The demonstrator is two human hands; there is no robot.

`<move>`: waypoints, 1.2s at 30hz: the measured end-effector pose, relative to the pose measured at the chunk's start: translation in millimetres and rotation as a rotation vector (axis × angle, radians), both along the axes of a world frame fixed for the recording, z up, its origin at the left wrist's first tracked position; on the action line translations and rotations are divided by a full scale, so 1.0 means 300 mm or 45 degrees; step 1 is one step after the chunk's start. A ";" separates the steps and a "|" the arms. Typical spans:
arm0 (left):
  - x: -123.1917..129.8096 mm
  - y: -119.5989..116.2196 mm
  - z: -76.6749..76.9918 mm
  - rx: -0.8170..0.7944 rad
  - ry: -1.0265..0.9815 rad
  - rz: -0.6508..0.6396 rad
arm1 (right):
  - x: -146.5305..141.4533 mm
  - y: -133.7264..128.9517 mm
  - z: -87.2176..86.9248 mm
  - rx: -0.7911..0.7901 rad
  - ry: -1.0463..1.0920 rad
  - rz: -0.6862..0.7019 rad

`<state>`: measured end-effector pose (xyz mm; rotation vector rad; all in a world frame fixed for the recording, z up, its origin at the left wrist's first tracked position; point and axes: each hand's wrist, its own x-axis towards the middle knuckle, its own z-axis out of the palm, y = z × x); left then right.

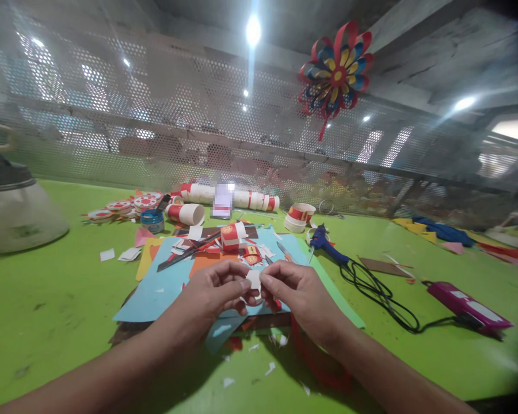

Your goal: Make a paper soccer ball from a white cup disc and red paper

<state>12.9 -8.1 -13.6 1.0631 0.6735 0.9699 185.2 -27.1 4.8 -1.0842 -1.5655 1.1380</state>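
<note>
Between my fingertips is a small white paper piece (253, 280), held above a stack of coloured paper. My left hand (219, 288) pinches its left side with thumb and forefinger. At its right edge, my right hand (291, 287) is closed in a pinch too. Below them lies a light blue sheet (149, 299) with an orange piece (202, 263) on it. Just beyond my hands are a cut red-and-white paper cup (233, 236), scissors (185, 255), a craft knife (286, 251) and white and red scraps.
A blue glue gun (328, 244) lies right, its black cable running to a purple power strip (468, 305). Behind are a blue-lidded jar (152, 221), paper cups (185, 214) and a phone (223, 201). A large bottle (21, 213) stands left; a paper flower (339, 75) hangs above.
</note>
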 end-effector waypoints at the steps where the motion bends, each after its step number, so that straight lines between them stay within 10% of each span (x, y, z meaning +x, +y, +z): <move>1: 0.001 -0.001 0.002 0.018 0.013 0.001 | -0.002 -0.003 0.000 -0.012 -0.007 0.004; 15: -0.013 0.018 0.032 0.152 0.079 0.173 | 0.071 0.026 0.042 0.138 -0.589 -0.076; 23: -0.027 0.006 0.072 0.147 0.039 0.143 | 0.240 -0.123 -0.001 0.358 -1.777 -0.005; 36: -0.039 0.020 0.069 0.187 0.081 0.204 | 0.252 -0.074 -0.009 -0.083 -1.470 -0.136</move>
